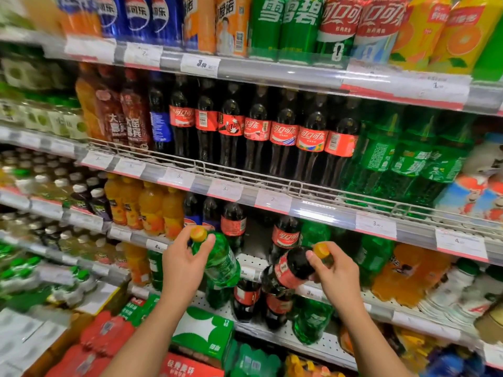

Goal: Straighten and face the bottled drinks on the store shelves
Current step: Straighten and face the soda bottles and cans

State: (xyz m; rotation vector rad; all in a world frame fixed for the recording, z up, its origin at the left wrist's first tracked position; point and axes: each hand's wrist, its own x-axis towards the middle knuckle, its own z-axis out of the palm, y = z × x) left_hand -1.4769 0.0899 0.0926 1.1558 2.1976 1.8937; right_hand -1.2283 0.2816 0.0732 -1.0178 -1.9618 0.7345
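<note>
Store shelves (272, 205) packed with bottled drinks are filling the view. The left hand (183, 263) is gripping a tilted green bottle (220, 263) at its yellow-capped neck, while the right hand (336, 276) is pinching the yellow cap of a leaning cola bottle (291, 268). Both bottles are hanging before the lower shelf, with upright cola bottles (258, 137) lining the shelf above.

Both bare forearms reach up and forward from the bottom edge of the view, the left one slanting in from the lower left, the right one from the lower right. The left hand (181, 263) is raised, back toward the camera, its fingers (207, 244) and thumb curled round something at its top. The right hand (336, 273), at about the same height and well apart from the left, pinches with thumb and fingers, wrist bent slightly inward.
</note>
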